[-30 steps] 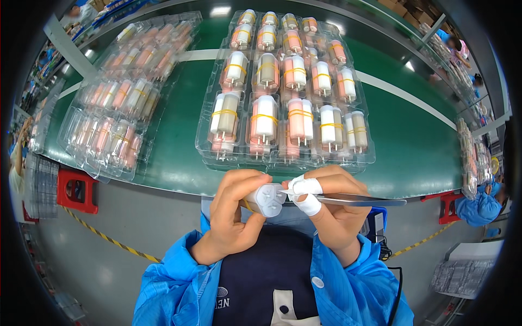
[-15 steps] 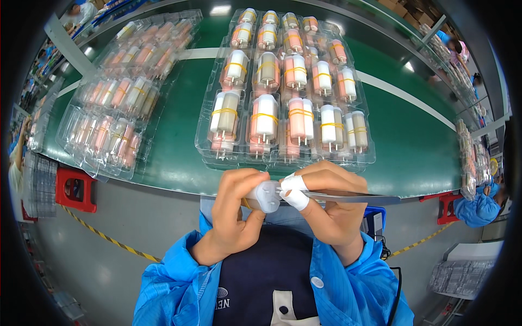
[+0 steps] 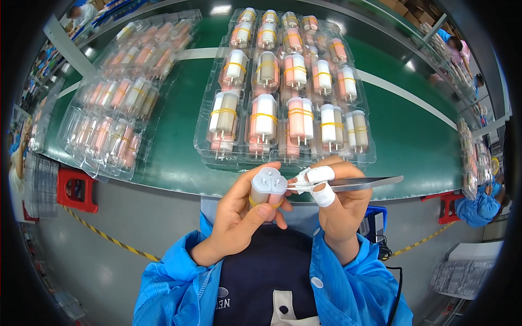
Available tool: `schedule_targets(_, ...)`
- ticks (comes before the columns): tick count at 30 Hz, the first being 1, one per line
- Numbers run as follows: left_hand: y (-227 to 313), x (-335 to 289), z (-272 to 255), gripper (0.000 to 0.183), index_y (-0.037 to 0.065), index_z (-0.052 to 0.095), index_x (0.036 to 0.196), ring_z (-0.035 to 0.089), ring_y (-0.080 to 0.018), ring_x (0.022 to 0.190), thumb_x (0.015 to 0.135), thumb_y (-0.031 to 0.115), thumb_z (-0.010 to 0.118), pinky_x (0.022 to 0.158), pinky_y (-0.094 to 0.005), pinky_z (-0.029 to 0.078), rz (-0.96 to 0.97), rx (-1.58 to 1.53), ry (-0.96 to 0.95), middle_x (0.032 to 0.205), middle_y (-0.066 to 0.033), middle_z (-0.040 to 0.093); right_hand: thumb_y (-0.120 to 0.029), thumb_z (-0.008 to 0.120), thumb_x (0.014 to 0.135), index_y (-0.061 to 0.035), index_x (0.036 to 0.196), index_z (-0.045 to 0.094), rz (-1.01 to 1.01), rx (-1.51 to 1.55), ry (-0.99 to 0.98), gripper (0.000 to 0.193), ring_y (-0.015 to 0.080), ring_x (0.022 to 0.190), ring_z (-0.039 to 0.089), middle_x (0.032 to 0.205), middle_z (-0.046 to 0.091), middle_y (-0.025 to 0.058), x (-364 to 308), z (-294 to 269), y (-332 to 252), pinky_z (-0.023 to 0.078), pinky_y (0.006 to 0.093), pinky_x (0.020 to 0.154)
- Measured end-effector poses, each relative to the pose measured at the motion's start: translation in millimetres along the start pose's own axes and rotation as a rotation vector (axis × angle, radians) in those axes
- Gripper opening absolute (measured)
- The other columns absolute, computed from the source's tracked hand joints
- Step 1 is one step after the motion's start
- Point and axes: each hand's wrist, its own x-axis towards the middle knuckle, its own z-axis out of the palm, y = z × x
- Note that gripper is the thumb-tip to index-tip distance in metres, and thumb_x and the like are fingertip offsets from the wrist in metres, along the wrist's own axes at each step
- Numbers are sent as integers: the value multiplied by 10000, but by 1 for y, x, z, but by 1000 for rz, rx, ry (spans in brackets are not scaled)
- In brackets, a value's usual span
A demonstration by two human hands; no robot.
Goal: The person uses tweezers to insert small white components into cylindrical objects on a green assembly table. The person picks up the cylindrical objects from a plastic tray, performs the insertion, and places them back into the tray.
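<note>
My left hand [image 3: 237, 221] is wrapped round a bundle of tubes [image 3: 261, 196], grey and pink, with a yellow rubber band about it. Its translucent, lobed end cap [image 3: 268, 180] faces up and carries small pins. In my right hand [image 3: 343, 213] are metal tweezers [image 3: 361, 184], pinched between fingers wrapped in white tape. The tweezer tips reach the near right side of the cap; whether they touch a pin I cannot tell. Just beyond my hands stands a clear plastic tray [image 3: 202, 145] of similar banded tubes in white, pink and grey, pins toward me.
More clear trays of tubes [image 3: 111, 100] lie at the left on the green tabletop [image 3: 402, 146]. Red stools [image 3: 76, 190] stand by the table's near edge. A blue bin [image 3: 375, 223] is beside my right forearm. At far right another person [image 3: 481, 204] sits in blue.
The bundle has been turned so its cap faces upward and the tubes show below. My right hand and the tweezers have shifted slightly right and tilted up at the back end.
</note>
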Motion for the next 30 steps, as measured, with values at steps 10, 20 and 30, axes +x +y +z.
schedule_targets(10,-1,0,-1,606,-51,245,1416,589,-206,958,971,280,489,707,-317,547,-32,-10,-12,1159,-170,543,36,641,828,36,976,633,10,-12,-9,148,160,775,611,927,622,144,-2,2,-4,493,268,647)
schedule_targets(20,29,2,11,528,-28,386,1322,523,-247,1105,844,33,602,961,-369,407,118,385,-87,1184,-177,553,20,685,746,41,918,633,-209,-161,97,181,223,799,634,882,633,175,18,-22,-28,527,318,725)
schedule_targets(30,121,102,39,451,17,502,1162,521,-277,1069,744,13,669,961,-409,377,449,1100,-311,1141,-152,580,-37,633,862,52,962,606,-317,-328,344,136,171,766,645,860,643,122,106,-134,-33,540,300,712)
